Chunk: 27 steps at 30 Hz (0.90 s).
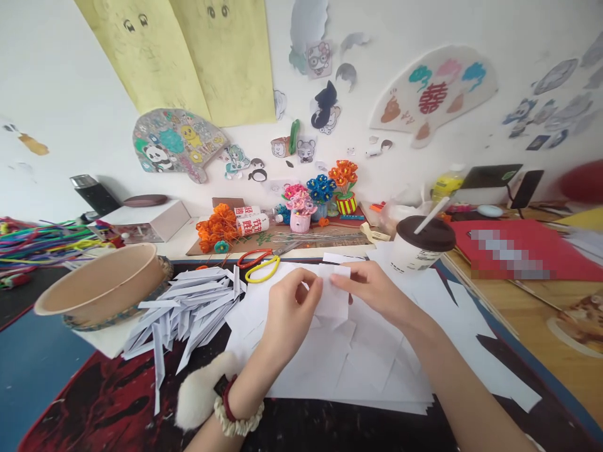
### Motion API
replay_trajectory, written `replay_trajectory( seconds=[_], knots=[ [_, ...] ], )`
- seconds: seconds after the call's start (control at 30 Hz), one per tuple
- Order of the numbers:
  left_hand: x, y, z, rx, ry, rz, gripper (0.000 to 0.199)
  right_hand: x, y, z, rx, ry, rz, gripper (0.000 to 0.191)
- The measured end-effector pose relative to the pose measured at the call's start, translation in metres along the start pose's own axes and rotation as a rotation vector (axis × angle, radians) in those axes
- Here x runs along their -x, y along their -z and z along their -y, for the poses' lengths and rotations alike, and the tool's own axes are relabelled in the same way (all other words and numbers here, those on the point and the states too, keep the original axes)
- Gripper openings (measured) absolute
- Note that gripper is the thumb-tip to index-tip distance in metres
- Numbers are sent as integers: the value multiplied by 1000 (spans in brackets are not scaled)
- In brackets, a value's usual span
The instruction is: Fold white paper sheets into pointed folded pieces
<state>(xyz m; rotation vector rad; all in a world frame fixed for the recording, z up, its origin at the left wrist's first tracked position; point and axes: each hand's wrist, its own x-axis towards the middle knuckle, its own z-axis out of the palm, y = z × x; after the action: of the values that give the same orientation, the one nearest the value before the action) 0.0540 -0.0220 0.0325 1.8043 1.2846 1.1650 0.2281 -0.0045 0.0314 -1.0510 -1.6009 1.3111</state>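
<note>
A small white piece of paper (333, 300) is held up between my two hands. My left hand (296, 300) pinches its left edge with thumb and fingertips. On the other side, my right hand (370, 284) grips the upper right part, thumb in front and fingers partly hidden behind. Beneath them lie white paper sheets (320, 370), with loose cut pieces on top. A heap of folded paper strips (198, 307) lies to the left of my left hand. Scissors with a red and a yellow handle (262, 269) rest just beyond the sheets.
A lidded cup with a straw (419, 248) stands close beyond my right hand. At left is a wide bowl (101, 276). Flower pots (300, 220) and orange pipe-cleaner flowers (217, 229) line the back. A white fuzzy object (200, 392) lies by my left wrist; a red folder (513, 248) is at right.
</note>
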Motion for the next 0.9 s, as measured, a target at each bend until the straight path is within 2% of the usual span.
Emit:
replay_trajectory(
  seconds=[0.3,0.53,0.7,0.9],
  knots=[
    [4,-1,1,-212,-145,-168,10,1,-5,-1,58,-5,49,35],
    [9,-3,2,-492,-469,-358,7,1,-6,4,36,29,44,43],
    [10,-1,8,-650,-679,-352,20,1,-4,5,12,23,48,47],
    [7,1,10,-755,-759,-296,21,2,-2,3,-17,43,15,44]
  ],
)
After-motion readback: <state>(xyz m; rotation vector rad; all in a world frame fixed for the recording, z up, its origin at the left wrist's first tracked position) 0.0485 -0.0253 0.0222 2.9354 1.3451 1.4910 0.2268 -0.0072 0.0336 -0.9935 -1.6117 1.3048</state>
